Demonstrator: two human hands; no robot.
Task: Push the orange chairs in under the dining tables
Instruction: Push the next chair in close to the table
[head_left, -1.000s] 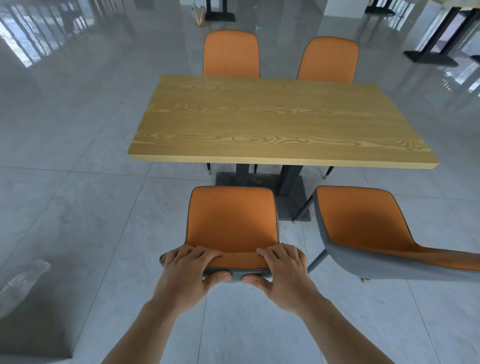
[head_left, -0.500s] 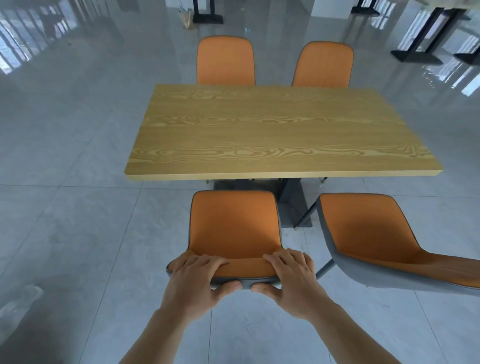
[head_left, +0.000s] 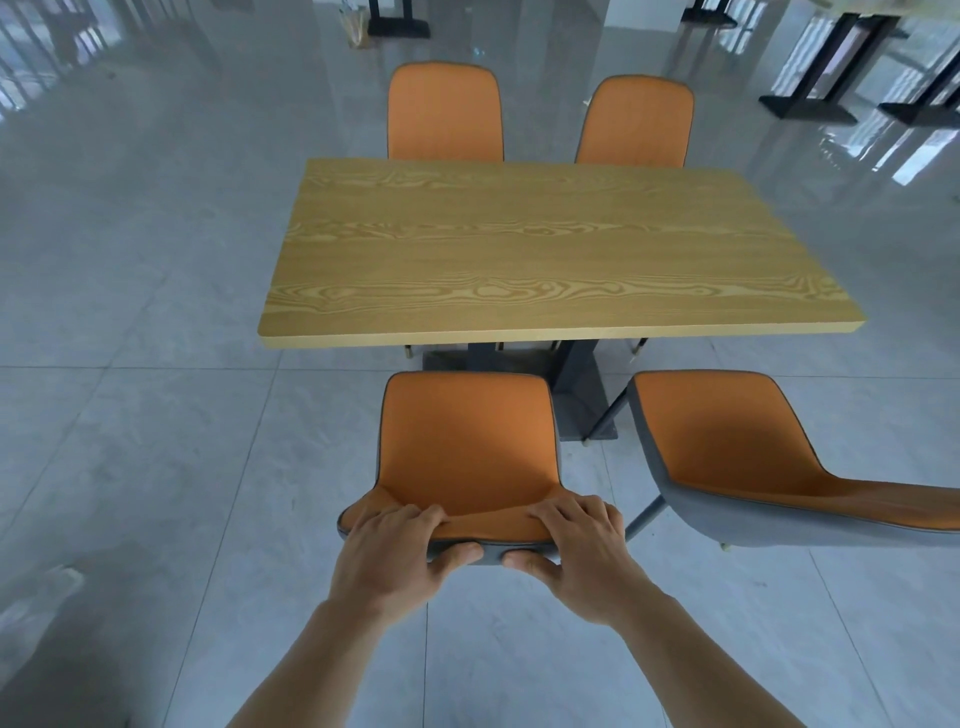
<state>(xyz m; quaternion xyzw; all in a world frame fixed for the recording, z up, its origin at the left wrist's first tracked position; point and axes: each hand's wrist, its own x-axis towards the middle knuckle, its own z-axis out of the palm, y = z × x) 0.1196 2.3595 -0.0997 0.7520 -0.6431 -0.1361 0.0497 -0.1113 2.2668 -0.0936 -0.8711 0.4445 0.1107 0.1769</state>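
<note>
1. Step in hand: pushing the near-left chair (head_left: 470, 447) in under the table (head_left: 545, 249). Seat front sits just short of the table's near edge, not yet under it.
2. Grip: left hand (head_left: 400, 551) and right hand (head_left: 582, 551) both clamped on the top of the chair back, fingers curled over the orange side, thumbs pressed on the grey back. Hands are close together, near the middle of the back.
3. Chair looks square to the table edge, roughly in line w/ the black pedestal (head_left: 576, 384) (judging from the seat outline only; its legs are hidden under the seat).
4. Next move, my read: straight shove fwd w/ even pressure from both hands so it doesn't swing. Watch the front legs vs. the pedestal base, which sits right ahead and slightly right.
5. Near-right chair (head_left: 753, 457) is turned at an angle and stands well out from the table, so it needs turning before pushing.
6. Two far chairs (head_left: 447, 111) look already tucked in, backs touching or just beside the far edge; can't tell exactly.
7. Floor (head_left: 156, 415) is glossy tile, so the chair prob. slides easily; go gently.
</note>
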